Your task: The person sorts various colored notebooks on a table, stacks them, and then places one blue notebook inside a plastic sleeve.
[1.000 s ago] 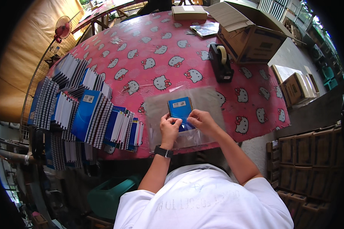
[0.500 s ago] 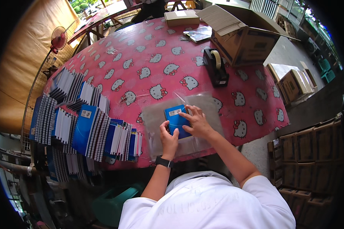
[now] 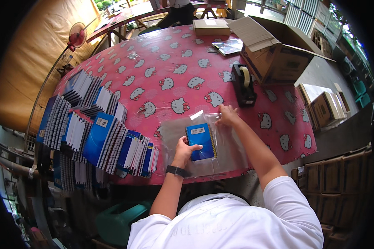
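A small blue spiral notebook (image 3: pixel 203 152) with a white label lies upright in front of me on a clear plastic sheet (image 3: pixel 232 155). My left hand (image 3: pixel 183 152) grips the notebook's left side, its thumb laid over the cover and its fingers at the edge. Beyond the notebook's upper right corner, my right hand (image 3: pixel 228 116) has its fingers closed in a pinch at the far edge of the plastic. Whether the sheet is one layer or several, I cannot tell.
Stacks of spiral notebooks (image 3: pixel 96 139) crowd the table's left side. A black tape dispenser (image 3: pixel 244 86) stands to the right, before an open cardboard box (image 3: pixel 276 60). A flat carton (image 3: pixel 211 28) and a plastic-wrapped pack (image 3: pixel 227 47) lie at the far edge of the pink tablecloth (image 3: pixel 162 99).
My right hand has left the notebook's cover and moved up and right to the plastic's far edge. My left hand stays on the notebook. The whole view has shifted slightly.
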`<control>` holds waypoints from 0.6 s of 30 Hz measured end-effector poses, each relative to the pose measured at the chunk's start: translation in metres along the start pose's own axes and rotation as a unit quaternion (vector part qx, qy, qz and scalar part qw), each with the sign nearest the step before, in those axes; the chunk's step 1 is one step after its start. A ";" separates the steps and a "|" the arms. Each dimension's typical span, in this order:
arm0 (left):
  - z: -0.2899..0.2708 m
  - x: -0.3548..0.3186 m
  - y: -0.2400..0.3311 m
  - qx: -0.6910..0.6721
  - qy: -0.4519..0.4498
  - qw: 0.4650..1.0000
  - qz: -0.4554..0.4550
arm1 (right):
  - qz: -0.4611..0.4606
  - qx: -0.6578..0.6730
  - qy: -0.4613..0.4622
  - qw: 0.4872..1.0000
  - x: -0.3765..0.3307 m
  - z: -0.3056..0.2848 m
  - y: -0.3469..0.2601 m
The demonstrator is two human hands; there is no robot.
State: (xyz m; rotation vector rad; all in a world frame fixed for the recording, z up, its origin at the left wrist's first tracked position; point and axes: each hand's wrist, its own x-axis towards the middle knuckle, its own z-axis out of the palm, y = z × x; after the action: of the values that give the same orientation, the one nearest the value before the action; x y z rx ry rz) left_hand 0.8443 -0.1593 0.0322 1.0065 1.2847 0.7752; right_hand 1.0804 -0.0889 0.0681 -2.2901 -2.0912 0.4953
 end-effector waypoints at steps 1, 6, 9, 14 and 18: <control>-0.005 0.006 0.007 -0.002 -0.096 0.995 -0.039 | 0.000 -0.018 -0.022 1.000 0.005 -0.001 -0.002; 0.011 -0.010 0.003 -0.046 0.003 0.999 0.022 | -0.062 0.000 -0.001 0.998 0.023 0.013 0.000; 0.006 -0.021 0.002 -0.093 0.009 0.995 0.034 | -0.080 0.079 -0.066 0.992 0.031 0.022 0.005; 0.000 -0.026 -0.009 -0.154 0.025 0.986 0.051 | -0.184 -0.053 0.103 0.976 0.041 0.031 -0.009; 0.013 -0.035 0.004 -0.112 0.026 0.989 0.096 | -0.129 0.164 -0.054 0.976 0.032 0.014 -0.013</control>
State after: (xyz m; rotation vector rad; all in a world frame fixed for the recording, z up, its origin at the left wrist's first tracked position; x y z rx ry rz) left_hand 0.8519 -0.1915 0.0501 0.9405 1.1257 1.0760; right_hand 1.0666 -0.0592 0.0505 -1.8199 -2.1193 0.8917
